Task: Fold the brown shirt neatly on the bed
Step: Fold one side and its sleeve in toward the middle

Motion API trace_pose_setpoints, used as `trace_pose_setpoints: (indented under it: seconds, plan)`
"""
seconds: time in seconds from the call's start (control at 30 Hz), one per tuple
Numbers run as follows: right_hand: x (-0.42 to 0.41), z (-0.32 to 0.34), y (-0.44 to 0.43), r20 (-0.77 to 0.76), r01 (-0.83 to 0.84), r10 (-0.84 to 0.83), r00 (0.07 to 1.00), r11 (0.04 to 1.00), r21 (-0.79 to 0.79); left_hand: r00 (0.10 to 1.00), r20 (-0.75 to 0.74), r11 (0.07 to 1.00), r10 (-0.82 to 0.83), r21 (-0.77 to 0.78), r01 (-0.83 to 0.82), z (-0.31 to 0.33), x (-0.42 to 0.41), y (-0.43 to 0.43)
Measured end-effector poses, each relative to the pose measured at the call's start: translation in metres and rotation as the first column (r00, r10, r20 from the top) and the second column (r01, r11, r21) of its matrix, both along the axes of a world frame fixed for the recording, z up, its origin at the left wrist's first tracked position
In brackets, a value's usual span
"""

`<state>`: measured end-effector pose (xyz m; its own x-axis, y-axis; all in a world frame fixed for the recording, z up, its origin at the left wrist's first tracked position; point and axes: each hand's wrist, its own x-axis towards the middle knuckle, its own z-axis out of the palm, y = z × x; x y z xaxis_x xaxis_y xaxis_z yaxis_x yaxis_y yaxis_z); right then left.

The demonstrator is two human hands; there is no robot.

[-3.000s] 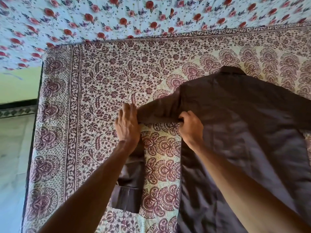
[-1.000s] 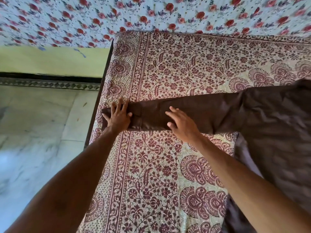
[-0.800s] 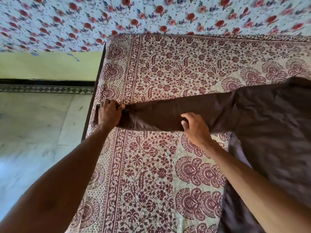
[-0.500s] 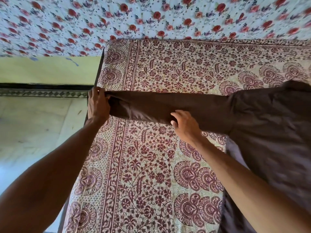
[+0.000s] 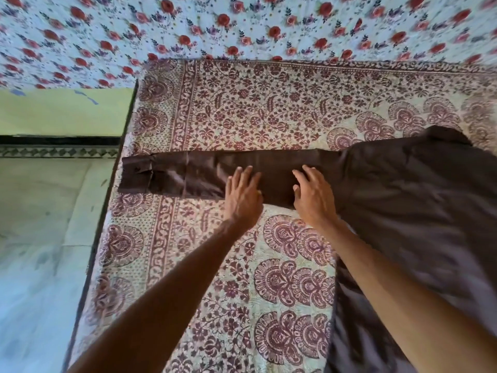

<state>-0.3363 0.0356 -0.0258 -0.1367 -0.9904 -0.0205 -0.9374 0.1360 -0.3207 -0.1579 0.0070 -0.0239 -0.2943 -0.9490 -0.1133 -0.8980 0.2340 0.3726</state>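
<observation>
Now long dark-brown shirt sleeve (image 5: 242, 170) lies fully extended, flat across maroon floral block-print bedcover (image 5: 269, 109), cuff overhanging bed's left edge. Three seconds ago sleeve was bent downward at elbow; half a second ago left hand pinched cuff. Left hand (image 5: 243, 196) released, moved inward, fingers spread, palm down on mid-sleeve. Right hand (image 5: 313, 196) likewise flat, fingers spread, nearer shoulder (no pinch on either). Brown shirt body (image 5: 419, 200) spread at right. Judgement: smoothing stage; sleeve ready for folding inward across body.
</observation>
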Motion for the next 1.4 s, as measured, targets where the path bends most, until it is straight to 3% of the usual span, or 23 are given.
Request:
trace_pose_setpoints:
  seconds: [0.13,0.23,0.33,0.43,0.73,1.03,1.2,1.33,1.4]
  plan:
    - [-0.052,0.004,0.013,-0.013,0.179,-0.179,0.984,0.984,-0.016,0.985,-0.078,0.986,-0.156,0.039,0.160,-0.006,-0.081,0.011]
    - [-0.094,0.000,0.025,-0.002,0.259,-0.260,0.966,0.964,0.056,0.969,-0.026,0.966,-0.246,0.076,0.247,-0.010,-0.124,0.009]
    - [-0.124,-0.011,0.030,-0.069,0.224,-0.216,0.974,0.964,0.143,0.964,0.022,0.961,-0.266,0.088,0.263,-0.018,-0.152,0.000]
    - [-0.139,-0.020,0.024,-0.131,0.138,-0.115,0.985,0.972,0.190,0.983,0.036,0.984,-0.178,0.017,0.178,-0.031,-0.152,-0.016]
    - [-0.086,-0.035,0.012,-0.188,-0.010,0.045,0.981,0.983,0.185,0.961,0.101,0.963,0.258,-0.105,-0.247,-0.051,-0.015,-0.048]
    - [0.032,-0.041,-0.022,-0.166,-0.218,0.247,0.955,0.960,0.174,0.892,0.162,0.906,0.423,-0.063,-0.418,-0.045,0.095,-0.048]
    - [0.099,-0.044,-0.042,-0.167,-0.279,0.305,0.938,0.947,0.160,0.958,0.241,0.980,0.156,-0.161,-0.119,-0.045,0.128,-0.040]
    - [0.149,-0.046,-0.060,-0.172,-0.351,0.370,0.913,0.927,0.130,0.908,0.212,0.927,0.361,-0.188,-0.325,-0.050,0.182,-0.049]
    - [0.169,-0.047,-0.067,-0.172,-0.379,0.396,0.902,0.917,0.123,0.865,0.121,0.864,0.487,-0.211,-0.457,-0.045,0.196,-0.052]
